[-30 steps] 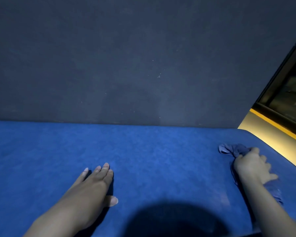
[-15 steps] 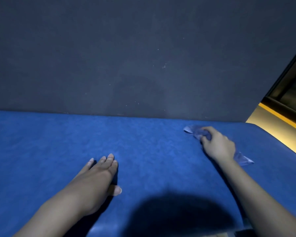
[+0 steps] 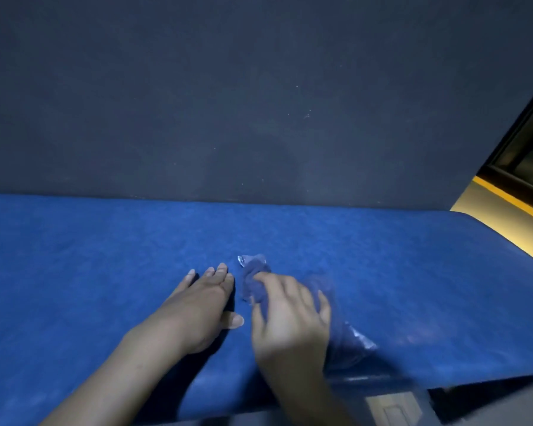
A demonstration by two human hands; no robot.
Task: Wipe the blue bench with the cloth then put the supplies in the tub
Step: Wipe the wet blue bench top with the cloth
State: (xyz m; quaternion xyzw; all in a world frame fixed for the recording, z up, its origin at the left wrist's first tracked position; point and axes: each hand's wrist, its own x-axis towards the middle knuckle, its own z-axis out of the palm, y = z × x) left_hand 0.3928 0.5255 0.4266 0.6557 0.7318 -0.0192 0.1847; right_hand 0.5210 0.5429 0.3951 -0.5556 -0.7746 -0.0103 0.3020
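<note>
The blue bench (image 3: 105, 272) fills the lower half of the view. My left hand (image 3: 200, 305) lies flat on it, palm down, fingers together and holding nothing. Right beside it, my right hand (image 3: 290, 321) presses a crumpled blue cloth (image 3: 254, 279) onto the bench surface. The cloth sticks out ahead of the fingers and trails out to the right under the palm. My right hand is blurred by motion. No tub or other supplies are in view.
A dark grey wall (image 3: 259, 103) rises straight behind the bench. At the right end of the bench a yellow-lit ledge (image 3: 505, 216) and a dark window frame (image 3: 523, 149) show. The bench's front edge (image 3: 382, 379) is close below my hands.
My right hand has swept the cloth leftward across the bench, from the right end to beside my left hand. The left hand has stayed flat on the bench.
</note>
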